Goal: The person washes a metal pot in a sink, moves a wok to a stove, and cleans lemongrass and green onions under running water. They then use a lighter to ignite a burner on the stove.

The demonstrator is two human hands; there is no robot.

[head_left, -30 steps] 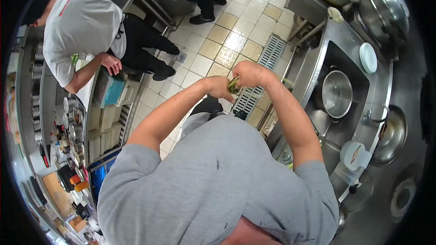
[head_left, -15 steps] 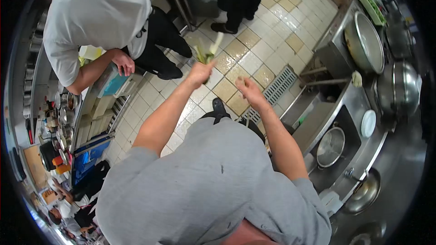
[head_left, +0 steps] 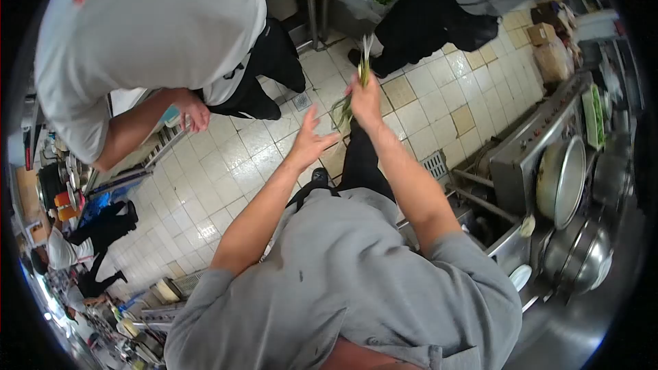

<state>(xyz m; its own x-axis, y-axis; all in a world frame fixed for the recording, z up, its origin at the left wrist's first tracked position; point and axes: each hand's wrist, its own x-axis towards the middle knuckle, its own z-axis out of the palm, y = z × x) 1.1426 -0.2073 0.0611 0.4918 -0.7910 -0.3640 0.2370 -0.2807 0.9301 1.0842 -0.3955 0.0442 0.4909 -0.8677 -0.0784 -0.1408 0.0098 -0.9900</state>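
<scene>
My right hand (head_left: 365, 101) is closed around a bunch of spring onions (head_left: 364, 62), held out in front of me over the floor. Pale ends stick up past the fingers, and green leaves hang down beside the hand. To the left of it, my left hand (head_left: 312, 142) is empty, its fingers spread, a short gap from the leaves. Part of the bunch is hidden inside my right fist.
A co-worker in a white shirt (head_left: 157, 20) stands close on my left; another person's dark trousers (head_left: 418, 27) are ahead. Beyond is a grey bin (head_left: 346, 10) with green leaves. On the right are a stove (head_left: 528, 144) and a large metal bowl (head_left: 563, 181).
The spring onions have passed from my left hand to my right, and my left hand has opened. I have stepped forward and turned; the person ahead now appears nearer.
</scene>
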